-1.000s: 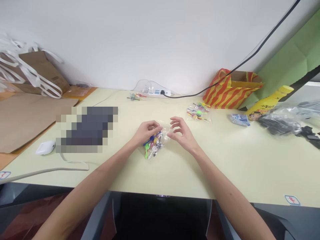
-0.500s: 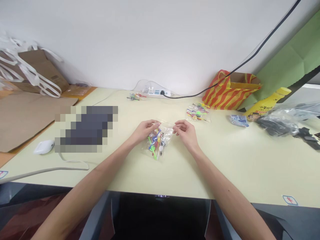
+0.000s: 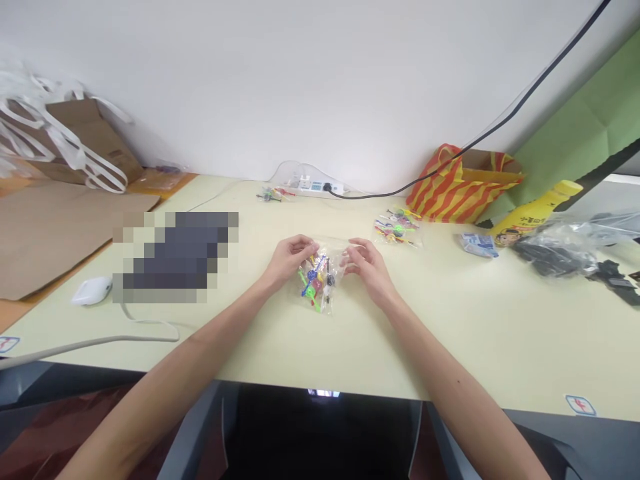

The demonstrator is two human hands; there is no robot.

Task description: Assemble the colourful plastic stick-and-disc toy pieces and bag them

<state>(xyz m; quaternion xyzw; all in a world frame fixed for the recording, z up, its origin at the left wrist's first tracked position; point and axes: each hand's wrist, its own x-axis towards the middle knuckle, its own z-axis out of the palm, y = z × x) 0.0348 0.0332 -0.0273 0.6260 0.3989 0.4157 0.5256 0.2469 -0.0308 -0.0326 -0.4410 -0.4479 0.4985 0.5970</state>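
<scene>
Between my hands is a clear plastic bag (image 3: pixel 317 283) of small colourful plastic pieces, in green, blue, yellow, red, black and white. The thumb and fingers of my left hand (image 3: pixel 294 259) pinch its upper left corner. On the opposite side, my right hand (image 3: pixel 369 265) has its curled fingers closed on the bag's upper right edge. The bag's lower part hangs toward me, over or on the pale table (image 3: pixel 280 347); I cannot tell whether it touches.
Behind lie two similar bags of pieces, a fuller bag (image 3: pixel 397 228) and a smaller bag (image 3: pixel 273 194) by a power strip (image 3: pixel 317 188). At right stand a striped paper bag (image 3: pixel 450 193) and yellow bottle (image 3: pixel 537 212). A white case (image 3: pixel 93 291) and cable (image 3: pixel 100 344) lie left.
The bag of pieces has shifted slightly right and its contents have moved inside. My right-hand fingers have reached a little further over the bag's edge.
</scene>
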